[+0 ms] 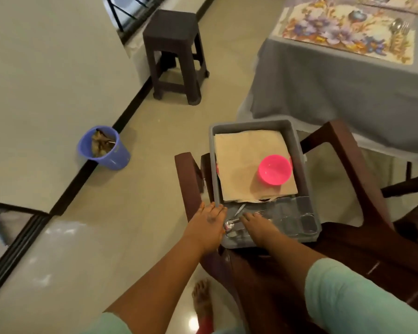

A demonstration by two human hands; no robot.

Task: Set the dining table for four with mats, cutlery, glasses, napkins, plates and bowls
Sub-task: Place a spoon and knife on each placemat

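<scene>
Bench: your bench [336, 92] is standing at upper right under a grey cloth, carrying a floral mat [343, 32] with cutlery [399, 26] lying on it.
Floor: pale tiles are running along the wall.
Around: a dark stool [174, 54] and a blue bucket [104, 148] are sitting near the wall.
Tray: the grey tray [297, 141] is resting on a brown chair [357, 162], holding tan napkins [246, 160], a pink bowl [274, 169], glasses [297, 222].
Left grip: your left hand [209, 220] is lying spread on the tray's edge.
Right grip: your right hand [256, 225] is reaching into the tray beside a spoon [229, 224]; you cannot tell whether it is pinching anything.
</scene>
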